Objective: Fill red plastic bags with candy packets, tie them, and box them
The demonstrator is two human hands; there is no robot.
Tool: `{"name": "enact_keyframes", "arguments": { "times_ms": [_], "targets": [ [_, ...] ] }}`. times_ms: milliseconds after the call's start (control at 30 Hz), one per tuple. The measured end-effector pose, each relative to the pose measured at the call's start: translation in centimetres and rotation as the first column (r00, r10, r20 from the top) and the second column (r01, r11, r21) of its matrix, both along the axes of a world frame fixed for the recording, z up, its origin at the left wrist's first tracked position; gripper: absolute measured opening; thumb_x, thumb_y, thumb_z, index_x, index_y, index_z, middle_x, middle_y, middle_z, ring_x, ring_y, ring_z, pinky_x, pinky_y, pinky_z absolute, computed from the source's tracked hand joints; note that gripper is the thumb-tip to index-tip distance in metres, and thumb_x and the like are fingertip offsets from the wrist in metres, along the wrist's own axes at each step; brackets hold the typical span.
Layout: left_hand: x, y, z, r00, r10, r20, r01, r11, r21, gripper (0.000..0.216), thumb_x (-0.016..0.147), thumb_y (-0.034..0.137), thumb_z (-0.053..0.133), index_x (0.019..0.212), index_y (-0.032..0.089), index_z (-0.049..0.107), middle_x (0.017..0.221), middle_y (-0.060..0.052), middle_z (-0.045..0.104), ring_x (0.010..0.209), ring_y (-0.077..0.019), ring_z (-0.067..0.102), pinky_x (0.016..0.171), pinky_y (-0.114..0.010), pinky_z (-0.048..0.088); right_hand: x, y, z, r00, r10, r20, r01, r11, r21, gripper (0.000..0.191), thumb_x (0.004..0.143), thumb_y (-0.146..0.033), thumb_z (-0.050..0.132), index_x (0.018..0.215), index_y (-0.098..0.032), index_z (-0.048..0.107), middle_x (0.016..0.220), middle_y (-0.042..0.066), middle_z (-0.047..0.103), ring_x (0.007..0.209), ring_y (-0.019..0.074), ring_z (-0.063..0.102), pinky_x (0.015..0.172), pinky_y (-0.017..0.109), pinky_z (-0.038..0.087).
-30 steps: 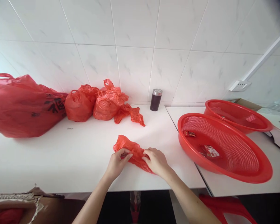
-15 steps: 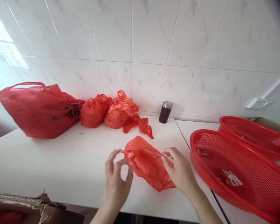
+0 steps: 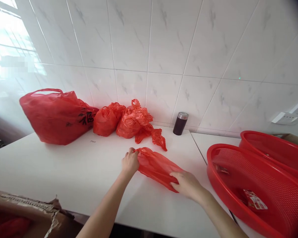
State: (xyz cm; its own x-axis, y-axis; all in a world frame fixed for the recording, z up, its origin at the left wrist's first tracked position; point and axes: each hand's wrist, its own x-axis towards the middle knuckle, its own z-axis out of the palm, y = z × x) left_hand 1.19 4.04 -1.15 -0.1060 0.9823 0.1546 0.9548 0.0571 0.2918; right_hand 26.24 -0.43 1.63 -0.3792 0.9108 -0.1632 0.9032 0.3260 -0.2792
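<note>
A thin red plastic bag lies stretched out on the white table between my two hands. Its gathered left end is gripped by my left hand, whose fingers are closed around the plastic. At the other end, my right hand holds the lower right part of the bag between thumb and fingers. The bag looks flat, and nothing can be made out inside it. Just behind it lies a crumpled piece of red plastic bag.
Filled red bags stand along the tiled wall, with a large red bag at left. A dark flask stands behind. At right are a red basket with small packets and a second basket. A torn cardboard box is front left.
My left hand, open beside the bag before, has closed on its left end. The bag is now pulled longer and narrower. My right hand has moved slightly lower along it. The camera view has shifted left.
</note>
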Motion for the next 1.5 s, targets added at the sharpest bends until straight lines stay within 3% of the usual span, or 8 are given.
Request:
{"name": "enact_keyframes", "arguments": {
  "times_ms": [300,500,700,833,967,1167,1333,1500],
  "targets": [
    [0.1,-5.1,1.6,0.944,-0.321,0.078,0.324,0.945,-0.036,0.055,0.065,0.002,0.054,0.103,0.037,0.073,0.156,0.001,0.027,0.141,-0.0399,0.023,0.099,-0.056,0.039,-1.5,1.6,1.6,0.996,-0.068,0.062,0.059,0.988,0.14,0.03,0.092,-0.039,0.044,0.094,-0.022,0.069,0.085,0.008,0.069,0.083,0.0271,0.065,0.075,0.039,0.045],
    [2.0,-4.7,0.8,0.915,-0.365,0.17,0.383,0.919,-0.089,0.07,0.072,0.004,0.045,0.134,0.033,0.054,0.14,-0.006,0.051,0.107,-0.0262,0.062,0.082,-0.036,0.051,-1.8,-0.3,0.2,0.988,0.122,0.094,-0.11,0.987,-0.117,0.077,0.066,-0.023,0.071,0.14,-0.025,0.047,0.142,0.015,0.045,0.133,0.037,0.038,0.104,0.049,0.034],
    [1.1,-5.4,1.6,0.803,-0.362,0.473,0.454,0.886,-0.093,0.063,0.078,0.016,0.048,0.138,0.034,0.048,0.137,-0.005,0.053,0.112,-0.0239,0.059,0.087,-0.033,0.051,6.4,-4.5,6.8,0.935,-0.063,-0.35,0.049,0.998,-0.048,0.056,0.086,-0.046,0.056,0.14,-0.043,0.041,0.145,-0.001,0.045,0.131,0.0241,0.044,0.105,0.039,0.037],
    [0.1,-6.5,2.5,0.741,-0.334,0.583,0.516,0.838,-0.175,0.064,0.078,0.026,0.056,0.141,0.036,0.044,0.139,-0.004,0.053,0.122,-0.0264,0.054,0.102,-0.042,0.043,14.5,-7.0,6.6,0.891,-0.453,-0.01,0.454,0.891,0.016,0.058,0.073,-0.041,0.071,0.128,-0.029,0.058,0.135,0.013,0.054,0.12,0.0355,0.053,0.095,0.046,0.043],
    [0.3,-7.1,2.2,0.719,-0.31,0.622,0.541,0.811,-0.222,0.066,0.077,0.032,0.061,0.141,0.038,0.045,0.14,-0.002,0.053,0.124,-0.0288,0.053,0.105,-0.047,0.04,15.8,-7.5,4.2,0.883,-0.429,0.189,0.432,0.902,0.029,0.022,0.084,-0.041,0.058,0.09,-0.023,0.069,0.095,0.013,0.07,0.093,0.0337,0.065,0.08,0.043,0.046],
    [1.4,-7.4,1.9,0.738,-0.368,0.565,0.581,0.773,-0.256,0.063,0.077,0.037,0.063,0.137,0.043,0.048,0.146,0.003,0.047,0.131,-0.0289,0.047,0.11,-0.048,0.035,13.7,-0.3,4.5,0.902,-0.338,-0.267,0.342,0.939,-0.032,0.049,0.092,-0.058,0.042,0.13,-0.029,0.053,0.118,0.008,0.066,0.104,0.023,0.063,0.087,0.034,0.046],
    [0.7,-8.3,1.7,0.758,-0.345,0.553,0.552,0.791,-0.264,0.064,0.075,0.035,0.065,0.137,0.042,0.049,0.146,0.003,0.046,0.133,-0.0308,0.044,0.109,-0.05,0.034,17.4,7.3,3.6,0.902,-0.43,-0.028,0.427,0.901,-0.071,0.071,0.08,-0.048,0.066,0.142,-0.024,0.042,0.148,0.014,0.04,0.13,0.028,0.043,0.1,0.037,0.039],
    [0.8,-9.2,1.3,0.758,-0.288,0.585,0.505,0.827,-0.247,0.067,0.072,0.026,0.065,0.136,0.04,0.051,0.146,0.002,0.047,0.134,-0.0305,0.042,0.11,-0.05,0.033,18.8,10.6,1.5,0.895,-0.442,0.06,0.446,0.885,-0.134,0.053,0.072,-0.021,0.074,0.123,-0.021,0.06,0.131,0.016,0.055,0.106,0.026,0.061,0.084,0.034,0.046]
  ]
}}
